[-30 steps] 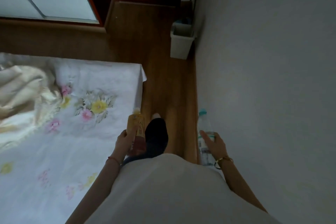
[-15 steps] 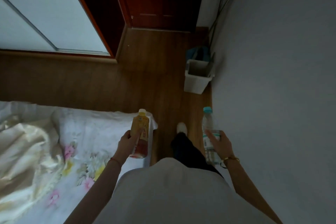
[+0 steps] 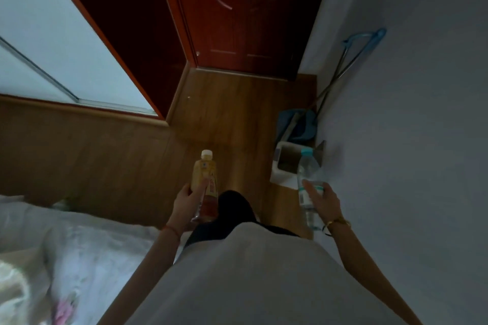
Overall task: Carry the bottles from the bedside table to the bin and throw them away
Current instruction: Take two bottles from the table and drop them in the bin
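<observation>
My left hand [image 3: 186, 203] grips a yellow bottle [image 3: 205, 174] with a white cap and a red lower label, held upright over the wooden floor. My right hand [image 3: 323, 199] holds a clear water bottle [image 3: 306, 166] with a turquoise cap, its top overlapping the bin. The white bin [image 3: 278, 171] stands open on the floor against the right wall, just ahead of the clear bottle. The bedside table is out of sight.
The bed [image 3: 79, 245] with a white flowered sheet fills the lower left. A blue mop and dustpan [image 3: 301, 124] lean on the wall behind the bin. A dark red door [image 3: 237, 21] closes the far end, a wardrobe [image 3: 52, 47] stands left. The grey wall [image 3: 409, 140] runs along the right.
I have walked forward along the gap between bed and wall. The bin has come much nearer, the bed has slid back, and both bottles stay in my hands.
</observation>
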